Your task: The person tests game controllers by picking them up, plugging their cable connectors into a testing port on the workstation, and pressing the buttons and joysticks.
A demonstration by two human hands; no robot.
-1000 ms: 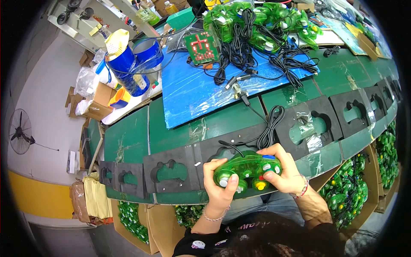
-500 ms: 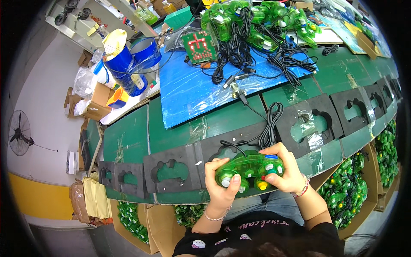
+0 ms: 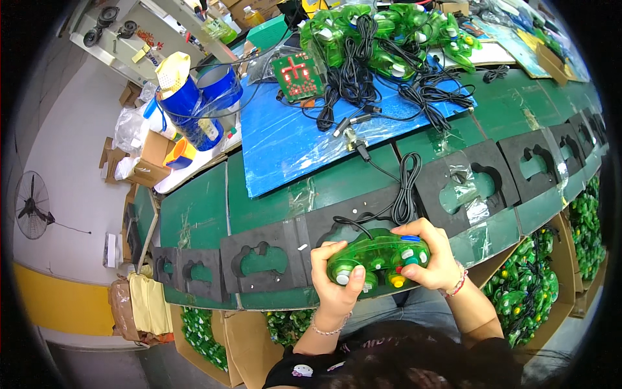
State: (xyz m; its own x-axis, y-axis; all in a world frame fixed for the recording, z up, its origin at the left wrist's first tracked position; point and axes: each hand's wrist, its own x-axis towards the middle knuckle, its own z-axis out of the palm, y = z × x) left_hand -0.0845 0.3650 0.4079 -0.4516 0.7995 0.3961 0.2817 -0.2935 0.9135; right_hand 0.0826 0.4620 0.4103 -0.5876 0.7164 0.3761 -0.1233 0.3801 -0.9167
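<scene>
A translucent green game controller (image 3: pixel 372 251) is held level between both my hands over the bench's near edge. My left hand (image 3: pixel 334 292) grips its left end, the thumb beside the white stick. Around the right end my right hand (image 3: pixel 442 262) is wrapped, with its thumb on the button side near the green, red and yellow buttons. From the controller's far side a black cable (image 3: pixel 405 198) runs to a coiled bundle, then up to a connector (image 3: pixel 361 150) at the edge of a blue board (image 3: pixel 275 152). A green circuit board with red lights (image 3: pixel 297 76) stands behind it.
Black foam cut-outs (image 3: pixel 262 262) line the green bench (image 3: pixel 194 217). More green controllers (image 3: pixel 392 35) with bundled cables lie on the blue board. Blue tubs (image 3: pixel 194 117) stand at the far left. Cardboard boxes (image 3: pixel 560 285) of green controllers flank me below the bench.
My head view has shifted slightly, and dark hair now covers more of the lower edge. Both hands keep their hold on the controller, with hardly any visible movement.
</scene>
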